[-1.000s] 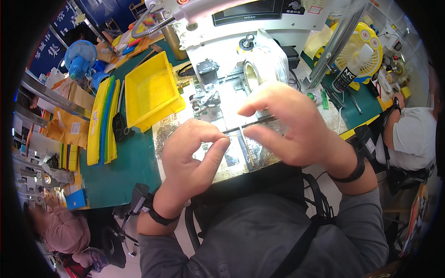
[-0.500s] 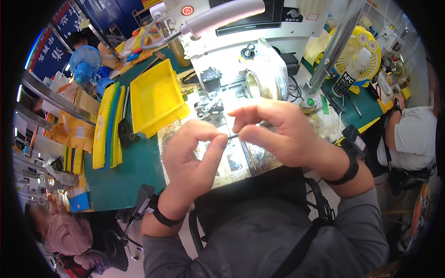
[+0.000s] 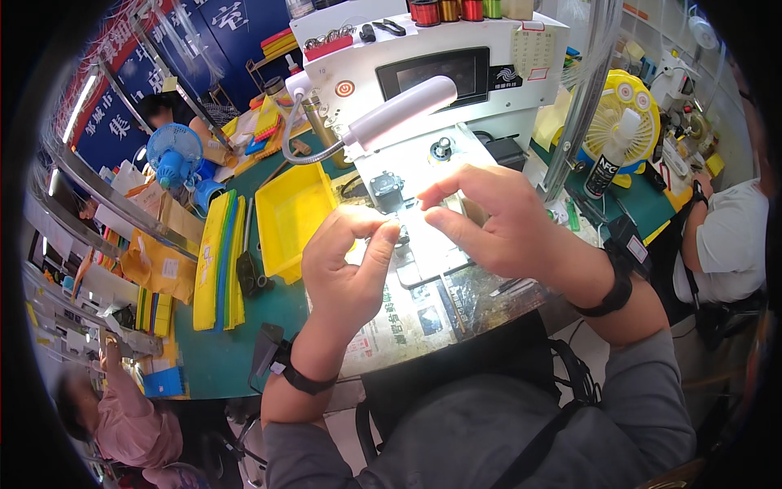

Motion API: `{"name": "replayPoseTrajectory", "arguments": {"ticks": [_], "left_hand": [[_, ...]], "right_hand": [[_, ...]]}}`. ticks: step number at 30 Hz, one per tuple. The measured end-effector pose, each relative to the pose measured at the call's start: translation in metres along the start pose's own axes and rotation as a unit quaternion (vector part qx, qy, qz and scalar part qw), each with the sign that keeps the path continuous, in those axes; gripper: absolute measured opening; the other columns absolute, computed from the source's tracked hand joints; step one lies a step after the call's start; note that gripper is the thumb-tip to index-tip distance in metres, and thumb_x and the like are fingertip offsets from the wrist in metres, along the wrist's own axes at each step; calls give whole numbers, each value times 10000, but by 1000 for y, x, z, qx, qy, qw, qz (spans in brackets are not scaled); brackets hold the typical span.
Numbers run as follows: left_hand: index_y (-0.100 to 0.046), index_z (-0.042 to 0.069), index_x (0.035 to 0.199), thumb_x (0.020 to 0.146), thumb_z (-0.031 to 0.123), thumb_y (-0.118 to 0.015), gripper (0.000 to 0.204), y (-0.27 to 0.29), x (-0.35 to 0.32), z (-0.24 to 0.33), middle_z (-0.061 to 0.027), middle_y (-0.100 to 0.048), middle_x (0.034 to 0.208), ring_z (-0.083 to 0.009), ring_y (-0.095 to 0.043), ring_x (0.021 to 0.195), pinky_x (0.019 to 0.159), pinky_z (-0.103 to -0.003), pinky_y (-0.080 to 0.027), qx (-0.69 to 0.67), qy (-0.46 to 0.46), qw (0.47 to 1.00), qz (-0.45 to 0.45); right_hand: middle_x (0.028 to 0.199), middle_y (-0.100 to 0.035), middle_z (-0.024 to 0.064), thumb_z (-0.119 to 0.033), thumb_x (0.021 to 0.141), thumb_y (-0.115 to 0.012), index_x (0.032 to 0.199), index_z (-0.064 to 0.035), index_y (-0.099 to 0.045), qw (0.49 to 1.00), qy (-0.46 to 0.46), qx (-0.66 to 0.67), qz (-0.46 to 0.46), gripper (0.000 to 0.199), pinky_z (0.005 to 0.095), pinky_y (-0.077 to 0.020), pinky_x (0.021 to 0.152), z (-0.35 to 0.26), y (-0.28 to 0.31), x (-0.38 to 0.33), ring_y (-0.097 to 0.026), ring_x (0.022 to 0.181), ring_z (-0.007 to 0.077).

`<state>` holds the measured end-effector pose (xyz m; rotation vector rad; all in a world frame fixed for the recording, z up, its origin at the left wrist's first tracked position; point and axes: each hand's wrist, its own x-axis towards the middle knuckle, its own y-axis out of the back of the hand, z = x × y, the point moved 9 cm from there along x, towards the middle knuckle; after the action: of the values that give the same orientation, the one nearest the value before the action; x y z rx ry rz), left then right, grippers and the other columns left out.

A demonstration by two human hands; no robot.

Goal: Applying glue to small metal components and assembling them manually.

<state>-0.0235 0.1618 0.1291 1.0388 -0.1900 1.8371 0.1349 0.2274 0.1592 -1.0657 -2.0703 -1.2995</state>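
My left hand (image 3: 350,265) is closed in a pinch, thumb against forefinger; whatever sits between the tips is too small to make out. Opposite it, my right hand (image 3: 505,224) curves inward with thumb and forefinger apart, and I see nothing held between them. Both hands hover over the bright white plate (image 3: 436,257) of a benchtop machine (image 3: 350,61). Just beyond my fingertips is a small dark block-shaped fixture (image 3: 386,189), partly washed out by the light. A white tube lamp (image 3: 403,112) on a bendable neck shines down on this spot.
A yellow tray (image 3: 285,216) and a stack of coloured folders (image 3: 218,269) are on the left. To the right stand a spray bottle (image 3: 607,163) and a yellow fan (image 3: 623,114). Thread spools (image 3: 448,11) top the machine. One person (image 3: 134,420) sits left, another (image 3: 725,236) right.
My view has tilted upward, showing more of the machine's top. The thin dark rod seen between my fingertips no longer shows. A white plate now appears under my hands.
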Motion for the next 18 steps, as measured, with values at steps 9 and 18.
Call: {"name": "replayPoseTrajectory", "arguments": {"ticks": [9,18], "left_hand": [[-679,55,947,802,61,-764,169,-9,-5,28,-113,-674,864,-297,-651,769,692,-363,-495,113,-112,985,-60],[-669,-31,1105,900,254,-721,355,-22,-60,96,-183,-707,1055,-301,-687,966,865,-379,-526,-108,-87,942,-304]], "right_hand": [[833,-650,194,-152,951,-620,1017,-39,-620,997,-46,27,-55,130,428,-526,720,4,-4,-10,-658,782,396],[686,-474,-55,-207,1012,-569,976,-72,-606,900,-20,15,435,145,222,-336,488,50,316,76,-407,558,30]]}}
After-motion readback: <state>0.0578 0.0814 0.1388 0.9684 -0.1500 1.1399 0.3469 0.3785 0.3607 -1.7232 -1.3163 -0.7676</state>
